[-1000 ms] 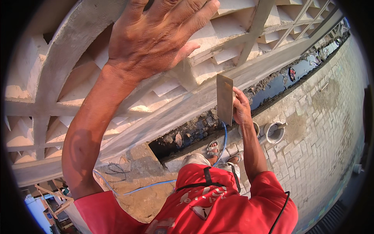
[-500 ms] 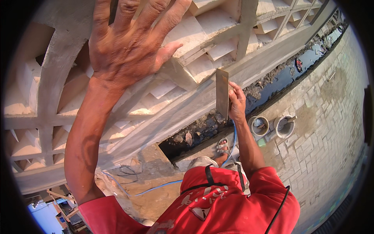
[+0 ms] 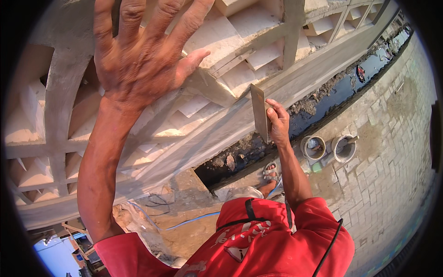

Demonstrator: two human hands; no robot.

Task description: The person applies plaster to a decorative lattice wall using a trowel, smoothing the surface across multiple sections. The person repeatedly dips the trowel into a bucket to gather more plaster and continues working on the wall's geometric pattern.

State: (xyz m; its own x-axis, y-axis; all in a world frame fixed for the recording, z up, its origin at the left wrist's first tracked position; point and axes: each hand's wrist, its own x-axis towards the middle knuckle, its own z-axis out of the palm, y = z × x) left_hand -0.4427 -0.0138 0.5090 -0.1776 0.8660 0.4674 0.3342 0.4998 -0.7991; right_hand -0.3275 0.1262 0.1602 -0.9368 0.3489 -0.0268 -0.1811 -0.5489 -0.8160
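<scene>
High on the left, my left hand (image 3: 136, 69) is spread with its fingers apart, holding nothing. It lies over a pale openwork block wall (image 3: 291, 41); whether the palm touches the wall is hidden. My right hand (image 3: 279, 123) is closed around the back of a flat, rectangular plastering trowel (image 3: 260, 111). The trowel's long narrow blade is seen at a slant, beside the smooth ledge (image 3: 217, 122) along the wall's foot. Its handle is mostly hidden by my fingers.
A ditch with dark water (image 3: 332, 87) runs along the wall. Two buckets (image 3: 313, 147) stand on the paving (image 3: 392, 152) right of my right forearm, one with a tool in it. A blue hose (image 3: 194, 221) crosses the ground near my sandalled foot (image 3: 269, 177).
The left hand has shifted a little to the left in view. The trowel's upper end leans slightly further left, still in my right hand. The ground and buckets have slid slightly rightward in view.
</scene>
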